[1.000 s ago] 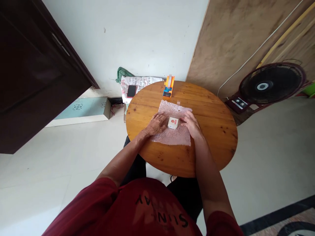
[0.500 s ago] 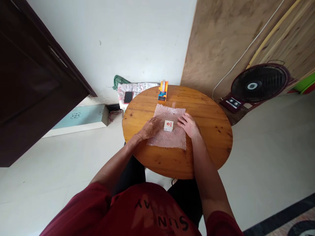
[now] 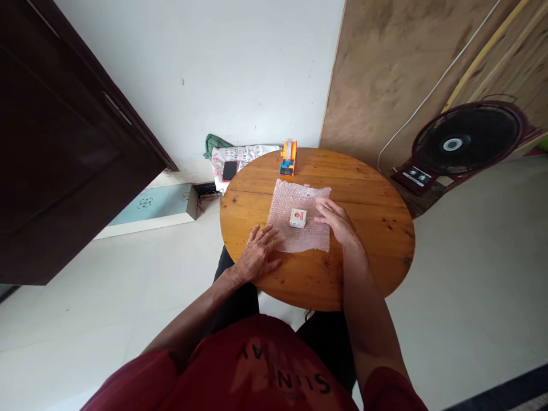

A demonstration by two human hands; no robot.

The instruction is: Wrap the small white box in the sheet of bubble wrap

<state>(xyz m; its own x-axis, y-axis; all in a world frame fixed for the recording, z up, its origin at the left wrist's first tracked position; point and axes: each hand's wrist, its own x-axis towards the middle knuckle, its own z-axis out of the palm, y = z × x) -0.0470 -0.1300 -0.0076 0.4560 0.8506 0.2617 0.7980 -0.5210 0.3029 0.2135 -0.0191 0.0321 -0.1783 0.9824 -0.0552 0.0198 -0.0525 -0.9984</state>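
A sheet of bubble wrap lies spread on the round wooden table. Near its middle sits a small white box with a red mark on top. My left hand is open, fingers spread, at the sheet's near left edge, touching the sheet or the tabletop beside it. Over the sheet's right edge is my right hand, also open, its fingers stretched toward the box but apart from it. Neither hand holds anything.
An orange and blue tape dispenser stands at the table's far edge. Behind the table's left side, a phone lies on a printed white bag. A dark round fan stands to the right, by the wooden panel.
My left hand has moved back toward me, from beside the box to the sheet's near left edge, its fingers spreading. My right hand has shifted slightly, and the box still rests on the sheet.
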